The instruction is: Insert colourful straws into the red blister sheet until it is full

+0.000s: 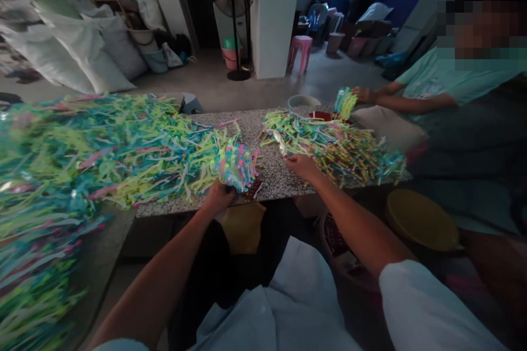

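My left hand (219, 197) is closed around the lower end of a bunch of pink, blue, white and yellow-green strips (237, 167), whose curled tips fan out upward. Over the right part of the speckled stone table, my right hand (303, 168) pinches a thin, pale, shiny strip (280, 141). Just beyond my fingers lies a pile of loose strips with striped, stick-like ends (349, 151). Left of the bunch, a larger heap of green, blue and pink strips (135, 142) covers the table. What the strips are made of, I cannot tell for certain.
A co-worker's hands (362, 94) hold another strip bunch (345, 101) at the far right. Below the table edge stand a round yellow-brown stool (422, 219) and a basket (335, 241). Farther back are a fan (233, 16), a pink stool (302, 46) and white sacks (78, 49).
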`<state>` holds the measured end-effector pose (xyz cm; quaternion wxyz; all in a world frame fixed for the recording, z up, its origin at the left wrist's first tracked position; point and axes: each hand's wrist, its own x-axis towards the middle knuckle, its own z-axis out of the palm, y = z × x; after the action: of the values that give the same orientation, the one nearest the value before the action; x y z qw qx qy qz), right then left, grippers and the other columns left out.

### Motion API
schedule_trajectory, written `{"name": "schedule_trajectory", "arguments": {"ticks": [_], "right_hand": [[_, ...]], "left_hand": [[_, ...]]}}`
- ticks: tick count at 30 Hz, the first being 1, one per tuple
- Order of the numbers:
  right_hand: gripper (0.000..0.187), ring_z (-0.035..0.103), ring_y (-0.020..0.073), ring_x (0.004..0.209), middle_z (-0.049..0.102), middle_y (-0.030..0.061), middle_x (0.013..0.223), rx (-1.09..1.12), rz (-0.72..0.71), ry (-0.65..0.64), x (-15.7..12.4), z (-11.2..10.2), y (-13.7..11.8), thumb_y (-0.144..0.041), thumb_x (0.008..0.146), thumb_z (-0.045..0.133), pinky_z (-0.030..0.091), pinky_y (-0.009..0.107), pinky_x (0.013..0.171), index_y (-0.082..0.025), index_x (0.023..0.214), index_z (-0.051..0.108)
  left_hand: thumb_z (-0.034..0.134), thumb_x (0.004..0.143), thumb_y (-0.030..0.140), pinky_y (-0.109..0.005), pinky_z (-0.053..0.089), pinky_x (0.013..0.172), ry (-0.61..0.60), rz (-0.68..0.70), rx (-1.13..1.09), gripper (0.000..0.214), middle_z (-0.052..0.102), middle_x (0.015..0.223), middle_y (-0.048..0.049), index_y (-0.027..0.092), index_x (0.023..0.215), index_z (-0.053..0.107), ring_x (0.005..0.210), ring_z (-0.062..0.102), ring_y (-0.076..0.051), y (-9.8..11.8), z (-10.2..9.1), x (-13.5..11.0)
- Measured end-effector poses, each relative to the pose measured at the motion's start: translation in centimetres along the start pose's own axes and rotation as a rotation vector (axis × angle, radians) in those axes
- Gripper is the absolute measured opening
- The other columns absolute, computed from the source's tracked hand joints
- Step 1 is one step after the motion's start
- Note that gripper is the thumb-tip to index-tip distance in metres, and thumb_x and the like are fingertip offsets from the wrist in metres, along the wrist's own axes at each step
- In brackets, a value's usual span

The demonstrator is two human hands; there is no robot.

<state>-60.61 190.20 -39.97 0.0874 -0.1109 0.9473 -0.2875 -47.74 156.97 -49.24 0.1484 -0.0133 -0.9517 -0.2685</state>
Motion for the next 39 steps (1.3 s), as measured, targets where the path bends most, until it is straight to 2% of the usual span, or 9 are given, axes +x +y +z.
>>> {"name": "schedule_trajectory", "arguments": {"ticks": [3, 5, 14, 18, 22, 25, 30, 33, 39], "right_hand": [[0.021, 0.055, 0.0137, 0.052, 0.057, -0.0026, 0.058, 0.415, -0.005, -0.101, -1.9, 1.6, -0.7, -0.037, 0.094, 0.053, 0.04, 0.022, 0.054, -0.02, 0.081, 0.056], [0.022, 0.053, 0.0129, 0.048, 0.055, -0.0036, 0.056, 0.527, -0.023, -0.131, -3.2, 2.9, -1.4, -0.036, 0.093, 0.053, 0.04, 0.023, 0.051, -0.022, 0.076, 0.05], [0.018, 0.059, 0.0151, 0.053, 0.061, -0.0029, 0.059, 0.484, -0.131, -0.177, -6.8, 7.1, -4.2, -0.032, 0.092, 0.055, 0.047, 0.023, 0.055, -0.02, 0.101, 0.067], [0.027, 0.062, 0.0163, 0.054, 0.063, -0.0019, 0.061, 0.533, -0.114, -0.271, -7.0, 8.7, -4.7, -0.036, 0.097, 0.056, 0.05, 0.025, 0.057, -0.02, 0.115, 0.068], [0.023, 0.069, 0.0171, 0.067, 0.072, 0.0015, 0.081, 0.622, -0.082, -0.403, -7.0, 10.1, -5.2, -0.028, 0.098, 0.053, 0.054, 0.026, 0.062, -0.021, 0.116, 0.064], [0.02, 0.071, 0.0171, 0.074, 0.075, 0.0032, 0.088, 0.487, -0.112, -0.468, -7.1, 10.2, -5.5, -0.025, 0.1, 0.05, 0.054, 0.025, 0.066, -0.02, 0.115, 0.064], [0.021, 0.072, 0.0203, 0.092, 0.077, 0.0097, 0.093, 0.012, -0.324, -0.327, -7.6, 8.7, -6.7, -0.023, 0.103, 0.053, 0.048, 0.027, 0.086, -0.014, 0.103, 0.072], [0.025, 0.071, 0.0251, 0.103, 0.077, 0.0165, 0.106, -0.193, -0.345, -0.286, -7.8, 7.8, -7.9, -0.027, 0.104, 0.054, 0.045, 0.028, 0.087, -0.011, 0.107, 0.073], [0.027, 0.071, 0.0261, 0.101, 0.077, 0.0135, 0.109, -0.209, -0.32, -0.245, -7.7, 8.2, -9.2, -0.034, 0.104, 0.057, 0.043, 0.028, 0.082, -0.017, 0.117, 0.074]], "left_hand": [[0.07, 0.08, 0.019, -0.037, 0.055, 0.092, 0.01, 0.021, -0.007, 0.016, 0.072, 0.099, -0.0103, 0.017, 0.096, 0.073, 0.098, 0.067, -0.025, 0.0, 0.2, 0.0], [0.071, 0.081, 0.019, -0.038, 0.055, 0.095, 0.009, 0.031, -0.025, 0.018, 0.072, 0.102, -0.0102, 0.018, 0.099, 0.073, 0.102, 0.067, -0.026, 0.3, 0.1, -0.1], [0.072, 0.085, 0.022, -0.041, 0.055, 0.097, 0.023, 0.056, -0.066, 0.021, 0.071, 0.106, -0.0119, 0.016, 0.105, 0.073, 0.105, 0.067, -0.027, 0.8, -0.2, -0.2], [0.072, 0.085, 0.022, -0.041, 0.055, 0.096, 0.048, 0.081, -0.054, 0.016, 0.071, 0.1, -0.0112, 0.016, 0.1, 0.072, 0.103, 0.067, -0.027, 0.7, 0.1, -0.1], [0.072, 0.084, 0.017, -0.04, 0.056, 0.096, 0.078, 0.122, -0.065, 0.02, 0.071, 0.105, -0.0108, 0.017, 0.103, 0.07, 0.106, 0.066, -0.026, 0.6, 0.3, -0.1], [0.071, 0.084, 0.015, -0.04, 0.055, 0.097, 0.095, 0.153, -0.068, 0.02, 0.071, 0.106, -0.0105, 0.017, 0.103, 0.069, 0.107, 0.067, -0.026, 0.5, 0.4, -0.1], [0.072, 0.082, 0.015, -0.04, 0.055, 0.097, 0.099, 0.153, -0.054, 0.02, 0.071, 0.106, -0.011, 0.017, 0.102, 0.069, 0.107, 0.066, -0.026, 0.2, 0.7, -0.1], [0.073, 0.082, 0.016, -0.04, 0.055, 0.097, 0.102, 0.139, -0.039, 0.02, 0.071, 0.105, -0.0112, 0.017, 0.102, 0.07, 0.106, 0.066, -0.026, 0.2, 0.8, -0.1], [0.072, 0.085, 0.02, -0.04, 0.055, 0.096, 0.051, 0.098, -0.035, 0.017, 0.071, 0.103, -0.0115, 0.017, 0.101, 0.07, 0.105, 0.066, -0.027, 0.5, 0.5, 0.0]]}}
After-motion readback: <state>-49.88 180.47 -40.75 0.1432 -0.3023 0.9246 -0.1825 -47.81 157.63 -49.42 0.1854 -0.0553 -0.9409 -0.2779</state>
